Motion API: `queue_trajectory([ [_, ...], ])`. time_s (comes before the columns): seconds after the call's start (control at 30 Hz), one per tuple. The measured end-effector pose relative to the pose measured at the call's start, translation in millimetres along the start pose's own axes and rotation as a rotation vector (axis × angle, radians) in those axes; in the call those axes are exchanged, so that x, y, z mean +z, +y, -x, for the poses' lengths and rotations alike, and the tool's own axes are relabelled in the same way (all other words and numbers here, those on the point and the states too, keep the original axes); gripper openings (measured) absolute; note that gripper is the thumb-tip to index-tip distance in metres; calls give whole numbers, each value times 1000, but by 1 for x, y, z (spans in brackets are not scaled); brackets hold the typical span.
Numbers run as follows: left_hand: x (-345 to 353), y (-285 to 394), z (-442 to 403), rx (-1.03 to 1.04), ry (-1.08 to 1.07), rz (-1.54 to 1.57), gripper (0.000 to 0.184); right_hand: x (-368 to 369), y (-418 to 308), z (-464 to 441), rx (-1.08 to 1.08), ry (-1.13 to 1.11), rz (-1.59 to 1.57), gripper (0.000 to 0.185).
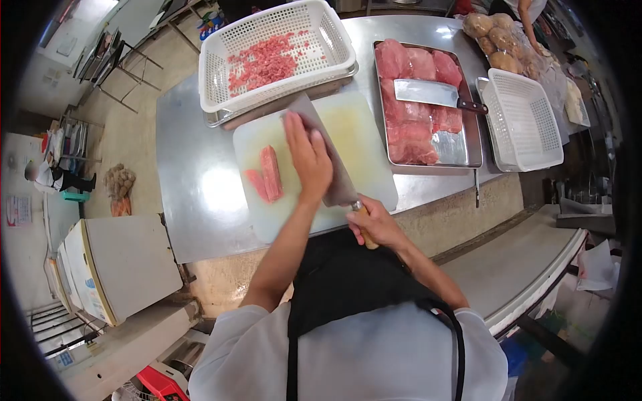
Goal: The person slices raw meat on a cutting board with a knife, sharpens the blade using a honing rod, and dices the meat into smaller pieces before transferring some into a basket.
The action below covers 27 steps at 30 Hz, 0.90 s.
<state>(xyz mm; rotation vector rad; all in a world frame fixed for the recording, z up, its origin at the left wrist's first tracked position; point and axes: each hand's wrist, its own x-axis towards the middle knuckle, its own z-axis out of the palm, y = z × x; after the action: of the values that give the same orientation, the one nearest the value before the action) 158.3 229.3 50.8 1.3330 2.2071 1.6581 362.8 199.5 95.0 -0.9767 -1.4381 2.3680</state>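
Note:
A large cleaver [334, 160] lies tilted over the white cutting board [371, 180], its blade reaching up and to the left. My right hand [376, 222] is wrapped round its wooden handle. Against the left side of the blade, my left hand [309, 157] rests with its fingers stretched out. Pink meat strips [270, 174] lie on the board, left of my left hand. Beyond the board, a white perforated basket [328, 50] holds small diced meat [264, 60].
Right of the board, a metal tray [448, 144] holds large meat pieces [421, 63] with a second cleaver [428, 92] on top. Beside it is another white basket [525, 120]. Bagged round items [501, 40] sit at the back right, near another person's arm [528, 23].

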Motion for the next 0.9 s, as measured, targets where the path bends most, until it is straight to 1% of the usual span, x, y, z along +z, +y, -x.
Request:
queue_trajectory([
  [0.07, -15, 19, -65, 93, 188, 5, 52, 8, -35, -4, -81, -30, 99, 26],
  [0.1, -26, 20, -104, 81, 172, 52, 48, 10, -45, -8, -123, -45, 150, 25],
  [0.13, -36, 11, -145, 69, 158, 100, 45, 10, -48, -12, -116, -25, 140, 25],
  [0.17, -37, -18, -191, 25, 115, 93, 41, 11, -51, -15, -108, -6, 133, 26],
  [0.2, -38, -50, -217, -17, 74, 85, 37, 11, -51, -16, -102, 11, 126, 26],
  [0.27, -53, -83, -221, 191, 156, -110, 35, 7, -36, -10, -31, 99, 212, 27],
  [0.3, -55, -84, -230, 302, 205, -207, 34, 1, -28, -10, -8, 145, 259, 28],
  [0.33, -63, -78, -220, 274, 172, -215, 35, -7, -20, -4, -18, 144, 222, 29],
  [0.37, -76, -74, -191, 237, 124, -229, 36, -15, -11, 1, 15, 180, 277, 29],
  [0.43, -94, -62, -136, -64, -121, -499, 43, -28, 4, 12, 98, 248, 381, 29],
  [0.5, -104, -70, -83, -181, -370, -797, 52, -37, 9, 21, 104, 245, 409, 32],
  [0.57, -104, -71, -58, -388, -602, -881, 55, -40, 12, 23, 77, 232, 433, 35],
  [0.63, -104, -91, -47, -293, -476, -801, 44, -42, 18, 22, 19, 199, 456, 38],
  [0.67, -107, -101, -41, -252, -413, -761, 39, -42, 15, 23, 78, 192, 428, 38],
  [0.73, -113, -97, -46, -382, -389, -383, 33, -43, 2, 21, 201, 168, 375, 40],
  [0.77, -118, -94, -50, -443, -367, -195, 31, -44, -1, 19, 198, 170, 391, 41],
  [0.8, -113, -86, -48, -466, -340, -53, 21, -45, -4, 16, 194, 171, 408, 42],
  [0.9, -99, -76, -44, -416, -275, 90, 18, -46, -6, 10, 183, 156, 414, 45],
])
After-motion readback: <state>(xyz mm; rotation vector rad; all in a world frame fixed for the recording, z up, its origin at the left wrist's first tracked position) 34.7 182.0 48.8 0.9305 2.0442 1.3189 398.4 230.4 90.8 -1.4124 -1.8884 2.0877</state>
